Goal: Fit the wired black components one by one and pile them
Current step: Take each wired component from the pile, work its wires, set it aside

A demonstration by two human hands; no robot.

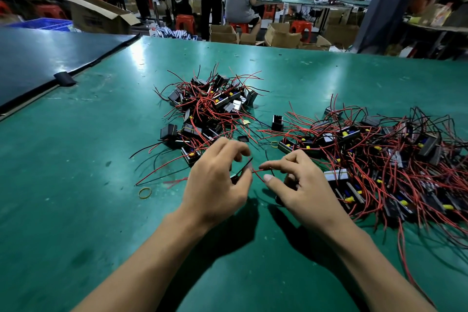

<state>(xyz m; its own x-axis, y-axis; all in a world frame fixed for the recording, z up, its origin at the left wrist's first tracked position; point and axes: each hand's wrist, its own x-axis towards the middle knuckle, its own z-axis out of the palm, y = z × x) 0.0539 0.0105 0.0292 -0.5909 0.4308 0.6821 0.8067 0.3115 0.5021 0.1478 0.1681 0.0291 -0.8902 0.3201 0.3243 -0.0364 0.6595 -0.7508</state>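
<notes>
A wide green desk [76, 159] carried two tangles of wired black parts with red and black leads: the larger heap [379, 159] spread out to my right, and a smaller pile [210, 104] lay ahead at the centre. In front of both, my left hand [217, 185] curled round one black component [240, 172], while my right hand [304, 190], close beside it, pinched a red wire [258, 172] between thumb and forefinger. A yellow rubber band [145, 192] lay flat on the desk, left of my hands.
</notes>
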